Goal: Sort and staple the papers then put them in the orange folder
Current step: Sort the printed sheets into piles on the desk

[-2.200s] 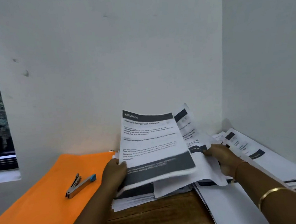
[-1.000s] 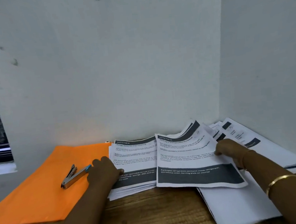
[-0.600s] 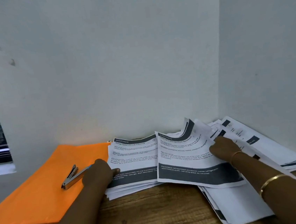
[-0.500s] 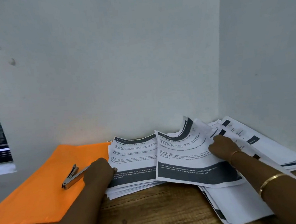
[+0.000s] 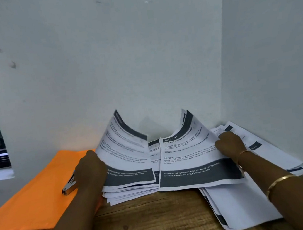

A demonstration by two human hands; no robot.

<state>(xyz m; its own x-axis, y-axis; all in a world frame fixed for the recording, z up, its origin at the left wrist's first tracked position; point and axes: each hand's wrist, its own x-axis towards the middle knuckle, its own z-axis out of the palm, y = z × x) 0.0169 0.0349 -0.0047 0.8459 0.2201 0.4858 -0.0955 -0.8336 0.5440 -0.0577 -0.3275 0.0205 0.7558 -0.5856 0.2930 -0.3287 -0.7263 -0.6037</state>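
Centre frame: left hand (image 5: 92,169) clamped on curled left sheet (image 5: 127,155), right hand (image 5: 228,146) pinching right sheet (image 5: 191,159); orange folder (image 5: 34,202), stapler (image 5: 69,186) lower left.

Our wooden table (image 5: 154,217) carries an orange folder (image 5: 34,198) lying flat just outside our left hand's (image 5: 92,169) grip, a paper stack (image 5: 132,191) whose top sheets both hands hold raised, and further white sheets (image 5: 240,204) spread beneath and beyond our right hand (image 5: 228,146).

Dim, cool daylight from left, soft shadows, wide-angle edge bending
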